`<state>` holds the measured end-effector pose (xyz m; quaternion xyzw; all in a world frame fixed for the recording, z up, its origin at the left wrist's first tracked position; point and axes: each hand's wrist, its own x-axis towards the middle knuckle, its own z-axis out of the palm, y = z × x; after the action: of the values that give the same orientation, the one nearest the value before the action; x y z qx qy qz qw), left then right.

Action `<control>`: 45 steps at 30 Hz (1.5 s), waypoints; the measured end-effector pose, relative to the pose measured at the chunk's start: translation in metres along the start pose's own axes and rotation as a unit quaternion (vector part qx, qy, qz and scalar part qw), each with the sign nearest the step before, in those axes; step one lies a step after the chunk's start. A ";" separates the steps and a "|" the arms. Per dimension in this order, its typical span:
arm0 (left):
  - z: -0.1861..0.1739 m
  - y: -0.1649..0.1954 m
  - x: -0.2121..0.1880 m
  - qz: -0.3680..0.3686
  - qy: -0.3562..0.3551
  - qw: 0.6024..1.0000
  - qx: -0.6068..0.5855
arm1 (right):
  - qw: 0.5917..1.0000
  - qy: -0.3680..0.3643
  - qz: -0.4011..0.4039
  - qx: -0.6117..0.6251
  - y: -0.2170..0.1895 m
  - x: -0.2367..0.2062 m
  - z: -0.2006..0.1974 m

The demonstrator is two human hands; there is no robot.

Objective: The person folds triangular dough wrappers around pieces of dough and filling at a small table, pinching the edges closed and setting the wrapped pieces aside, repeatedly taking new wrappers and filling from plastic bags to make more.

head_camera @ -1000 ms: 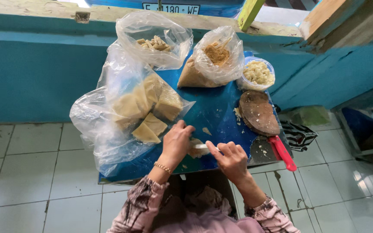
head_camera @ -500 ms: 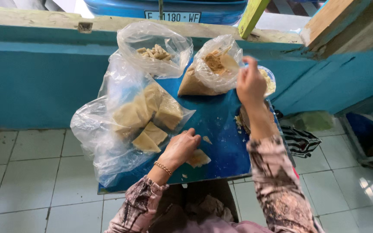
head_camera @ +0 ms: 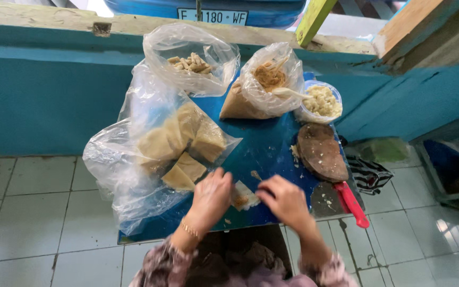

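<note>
**Two hands at a tofu piece on the blue desk**

At the left of the blue desk (head_camera: 272, 149) lies a large clear bag (head_camera: 134, 159) of tan tofu blocks (head_camera: 187, 143), its mouth turned toward the near edge. Just right of it, the left hand (head_camera: 211, 199) — a thin bracelet (head_camera: 189, 229) at the wrist — has its fingers curled down onto a small pale tofu piece (head_camera: 243, 195) near the desk's near edge, pinning it. The right hand (head_camera: 285, 201) sits just beside that piece, fingers closed around a small spoon (head_camera: 256, 175) whose tip pokes out toward the far side.

Farther off stand a clear bag of small fried bits (head_camera: 192, 64), a bag of brownish filling (head_camera: 269, 79), and a small tub of pale mix (head_camera: 321, 101). At the right — a round dark wooden board (head_camera: 321, 151) and a red-handled knife (head_camera: 350, 203).
</note>
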<state>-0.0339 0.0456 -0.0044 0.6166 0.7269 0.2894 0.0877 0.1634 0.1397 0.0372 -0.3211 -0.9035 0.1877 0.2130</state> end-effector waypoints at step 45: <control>0.009 0.015 -0.041 0.142 0.054 0.984 -0.094 | 0.988 0.074 -0.109 0.076 -0.018 -0.041 0.037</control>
<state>-0.0076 0.0106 -0.0128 0.6859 0.6053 0.3989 0.0639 0.1645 0.0918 0.0041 -0.2170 -0.8979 0.2075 0.3220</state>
